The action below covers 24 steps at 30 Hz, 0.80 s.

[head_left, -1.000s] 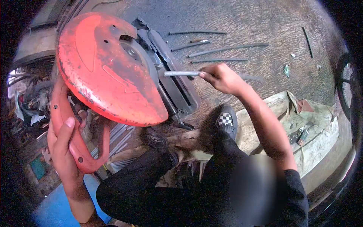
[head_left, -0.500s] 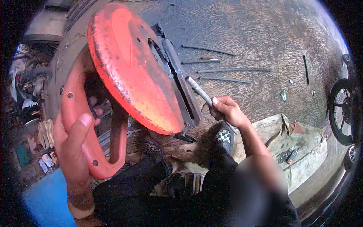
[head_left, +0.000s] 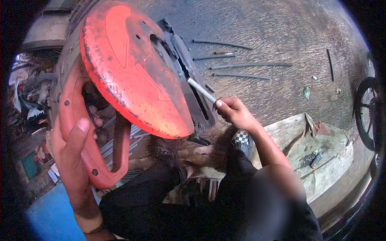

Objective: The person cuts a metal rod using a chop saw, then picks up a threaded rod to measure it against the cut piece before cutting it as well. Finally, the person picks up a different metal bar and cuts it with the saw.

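Observation:
My left hand [head_left: 74, 146] is wrapped around the red D-shaped handle [head_left: 106, 174] of a cut-off saw. The saw's big round red guard [head_left: 132, 76], scuffed and blackened, leans above the handle, and a dark slotted metal part [head_left: 197, 102] runs along its right side. In my right hand [head_left: 233, 114] is a short grey metal rod [head_left: 203, 90], pinched near its lower end. The rod slants up and left, its tip over the slot beside the guard. Whether the tip touches the saw cannot be made out.
Several dark rods [head_left: 241, 65] lie on the rough floor beyond. A stained cloth sheet [head_left: 317, 160] with small items is at right, near a black spoked wheel [head_left: 365, 112]. At lower left are a blue surface [head_left: 54, 213] and clutter. My checkered shoe [head_left: 241, 138] stands below the saw.
My right hand has moved slightly up and left, bringing the rod's tip from right of the slotted part to over it. My left hand stays on the handle; the view has shifted a little.

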Tool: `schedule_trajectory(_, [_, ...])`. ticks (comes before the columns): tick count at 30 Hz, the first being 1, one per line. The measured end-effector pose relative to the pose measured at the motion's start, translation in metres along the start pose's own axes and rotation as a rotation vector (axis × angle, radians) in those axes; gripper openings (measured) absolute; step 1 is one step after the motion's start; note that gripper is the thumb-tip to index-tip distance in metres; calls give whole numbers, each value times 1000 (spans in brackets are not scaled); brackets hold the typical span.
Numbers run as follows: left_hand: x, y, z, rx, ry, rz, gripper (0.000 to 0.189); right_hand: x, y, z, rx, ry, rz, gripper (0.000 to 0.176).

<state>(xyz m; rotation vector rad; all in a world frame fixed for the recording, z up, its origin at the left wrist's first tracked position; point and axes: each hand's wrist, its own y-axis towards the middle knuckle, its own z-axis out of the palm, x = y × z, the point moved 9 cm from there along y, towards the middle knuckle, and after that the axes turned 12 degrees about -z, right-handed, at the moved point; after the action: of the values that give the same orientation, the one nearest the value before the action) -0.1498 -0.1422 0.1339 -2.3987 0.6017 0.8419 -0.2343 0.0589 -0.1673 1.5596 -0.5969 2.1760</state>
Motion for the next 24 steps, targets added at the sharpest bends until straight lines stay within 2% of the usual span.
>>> schedule_trajectory(2, [-1,-1,-2,-48,12,16,51,-6,1,-1,-4,-138,44,37])
schedule_trajectory(8, [1,5,-8,-37,-12,-36,46,-28,5,6,-41,-223,58,36])
schedule_trajectory(10, [1,8,-6,1,-35,-42,48,-27,6,10,-66,-232,28,35])
schedule_trajectory(12, [-2,6,-9,-97,-68,-35,51,-22,10,17,-35,-322,-51,37])
schedule_trajectory(14, [3,9,-15,-46,-40,-44,54,-18,10,19,-73,-301,-57,35])
schedule_trajectory(16, [7,10,-15,-11,-117,-90,45,-12,10,20,-96,-424,-131,33])
schedule_trajectory(19, [5,6,-14,-99,-139,-80,45,-6,8,19,-147,-421,-135,27])
schedule_trajectory(24, [8,9,-19,-44,-128,-75,46,-9,8,19,-143,-504,-125,24])
